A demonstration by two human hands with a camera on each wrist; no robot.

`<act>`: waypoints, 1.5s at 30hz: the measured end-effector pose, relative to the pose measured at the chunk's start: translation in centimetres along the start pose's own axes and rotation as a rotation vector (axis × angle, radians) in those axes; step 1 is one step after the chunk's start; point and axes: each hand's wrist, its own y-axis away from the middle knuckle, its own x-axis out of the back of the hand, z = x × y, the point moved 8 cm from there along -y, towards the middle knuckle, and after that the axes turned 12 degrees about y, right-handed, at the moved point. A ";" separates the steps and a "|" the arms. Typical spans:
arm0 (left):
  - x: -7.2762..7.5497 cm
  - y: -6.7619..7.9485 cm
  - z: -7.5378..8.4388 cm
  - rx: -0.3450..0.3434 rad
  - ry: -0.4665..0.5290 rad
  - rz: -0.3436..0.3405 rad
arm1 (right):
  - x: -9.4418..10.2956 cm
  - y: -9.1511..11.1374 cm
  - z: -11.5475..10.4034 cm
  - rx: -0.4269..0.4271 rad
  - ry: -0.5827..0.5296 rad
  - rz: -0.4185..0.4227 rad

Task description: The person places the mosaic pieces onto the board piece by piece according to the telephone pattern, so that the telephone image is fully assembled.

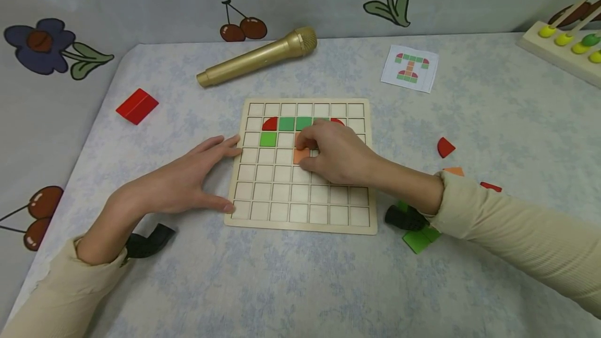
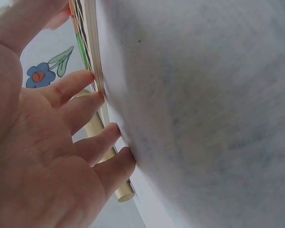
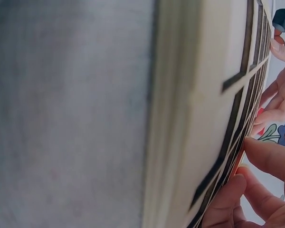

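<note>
A wooden grid board (image 1: pixel 272 212) lies flat on the table. Along its upper part sit a red quarter-circle tile (image 1: pixel 270 124), green square tiles (image 1: pixel 286 124) and a light green square tile (image 1: pixel 268 139). My right hand (image 1: pixel 340 153) is over the board's middle, thumb and forefinger pinching an orange square tile (image 1: pixel 300 156) in its cell; another orange piece shows just above, partly covered by the forefinger. My left hand (image 1: pixel 188 181) rests against the board's left edge with fingers spread; in the left wrist view its fingertips (image 2: pixel 97 97) touch or nearly touch that edge.
Right of the board lie a red quarter-circle (image 1: pixel 445 147), an orange piece (image 1: pixel 454 171) and green tiles (image 1: pixel 418 240), partly under the right sleeve. Behind are a gold microphone (image 1: pixel 255 60) and a pattern card (image 1: pixel 410 69). Red blocks (image 1: pixel 137 106) lie left; a bead frame (image 1: pixel 559 56) stands far right.
</note>
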 end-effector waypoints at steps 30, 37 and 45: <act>-0.1 -0.1 -0.1 0.022 0.013 0.000 | 4.0 8.4 8.5 0.022 -0.095 -0.101; 0.0 0.0 -0.3 0.022 0.000 0.004 | 4.4 12.2 12.7 -0.046 -0.016 -0.085; 0.0 -0.1 -0.3 0.039 -0.008 0.006 | 4.7 14.9 15.2 -0.096 0.049 -0.040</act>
